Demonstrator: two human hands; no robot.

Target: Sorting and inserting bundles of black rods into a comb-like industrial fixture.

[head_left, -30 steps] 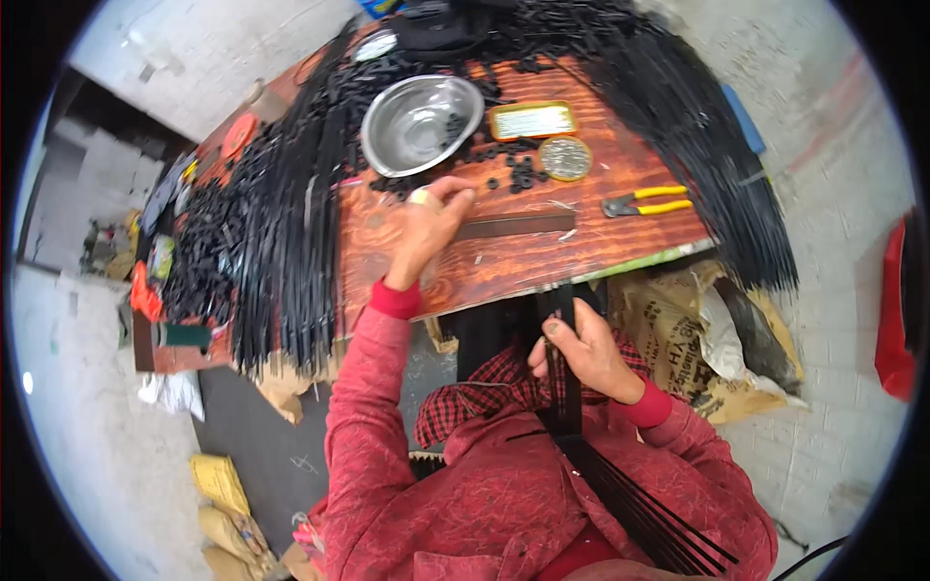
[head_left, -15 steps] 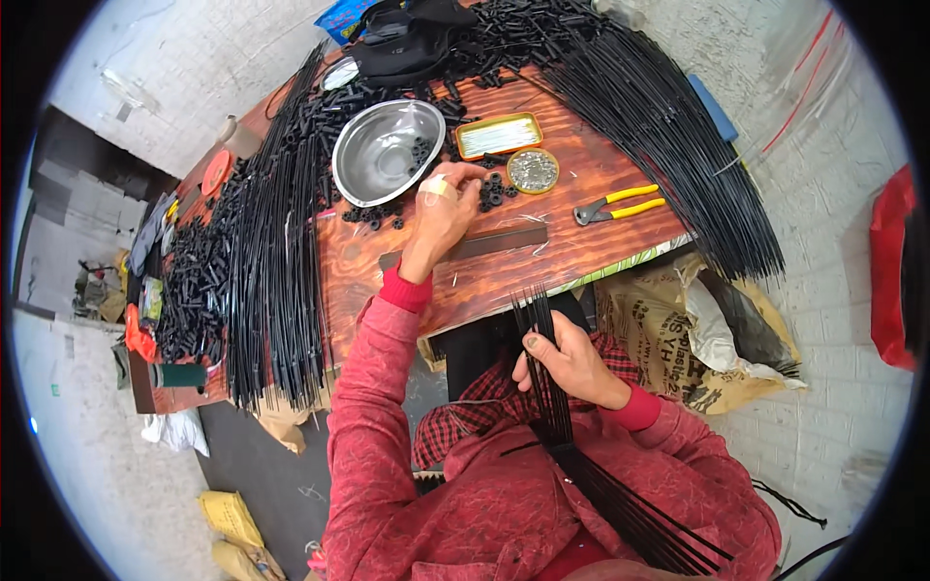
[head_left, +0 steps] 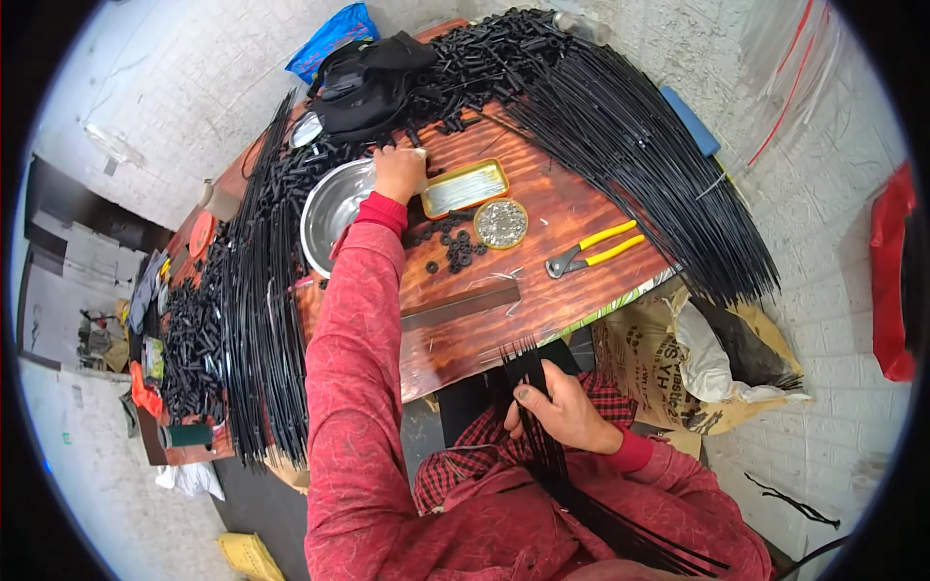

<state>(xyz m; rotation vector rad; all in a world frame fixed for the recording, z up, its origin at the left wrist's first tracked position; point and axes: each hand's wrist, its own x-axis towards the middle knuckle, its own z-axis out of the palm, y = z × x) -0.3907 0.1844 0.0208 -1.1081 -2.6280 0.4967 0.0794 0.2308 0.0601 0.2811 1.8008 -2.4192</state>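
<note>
My right hand [head_left: 565, 411] is closed around a bundle of thin black rods [head_left: 548, 455] above my lap, its thumb lying across them. Their tips fan out near the table's front edge, and the other ends run down over my red jacket. My left hand [head_left: 398, 174] is stretched out over the table, at the right side of a shiny metal bowl [head_left: 323, 215]. Its fingers point away and are mostly hidden, so what they hold cannot be seen. Small black rings [head_left: 459, 254] lie just nearer than that hand. Beside it sits a yellow-rimmed tray of thin white sticks [head_left: 465, 189].
A round dish of small silvery pieces [head_left: 501, 224] and yellow-handled pliers [head_left: 593, 250] lie on the wooden table [head_left: 441, 341]. Long black rods are heaped left [head_left: 263, 339] and right [head_left: 649, 155]. A black bag [head_left: 373, 87] lies behind; an open sack [head_left: 668, 363] stands right.
My left hand has moved farther away and left, from above the black rings to the bowl's right side. My right hand still grips the rods. The view has shifted slightly.
</note>
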